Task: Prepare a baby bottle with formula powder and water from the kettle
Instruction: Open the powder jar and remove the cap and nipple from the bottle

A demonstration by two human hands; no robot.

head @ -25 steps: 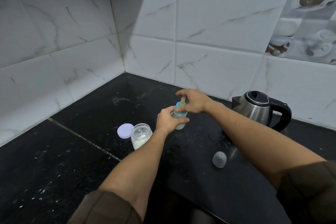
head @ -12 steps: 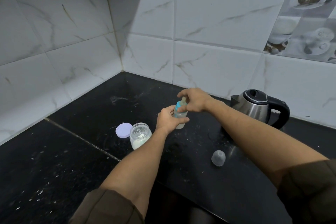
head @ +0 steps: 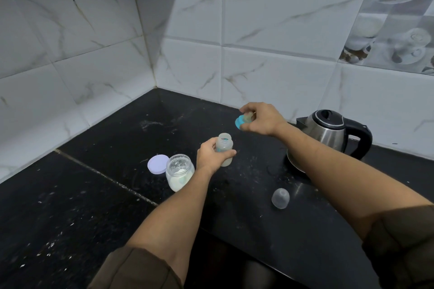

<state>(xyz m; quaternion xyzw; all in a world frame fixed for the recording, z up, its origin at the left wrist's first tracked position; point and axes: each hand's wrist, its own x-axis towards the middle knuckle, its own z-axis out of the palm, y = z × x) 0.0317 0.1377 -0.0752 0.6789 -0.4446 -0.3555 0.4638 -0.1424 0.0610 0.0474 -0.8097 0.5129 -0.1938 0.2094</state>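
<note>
Translucent plastic, small and round-shouldered, the baby bottle (head: 225, 149) stands upright near the middle of the speckled black stone counter (head: 94, 206), its neck open; our left hand (head: 211, 155) grips its body, fingers and thumb curled round it; whether its base rests on the stone or hangs just above it we cannot tell. Our right hand (head: 260, 118) is up and to the right of the bottle, clear of it, fingers closed around the blue screw ring with its pale teat (head: 242, 121); so the top is off, and we judge the opening step done. Just left of the bottle stands the clear glass jar of white formula powder (head: 179, 171), uncapped, its round lilac lid (head: 157, 164) lying flat beside it; the clear domed bottle cap (head: 280, 198) lies nearer us, well apart from the bottle. The stainless-steel kettle with black handle and lid (head: 328, 134) sits on its base by the white marbled wall tiles (head: 270, 77), lid down, neither hand on it. No scoop shows; whether any powder is in the bottle is too dim to tell; to our eye powder, water, resealing and mixing are all left.
</note>
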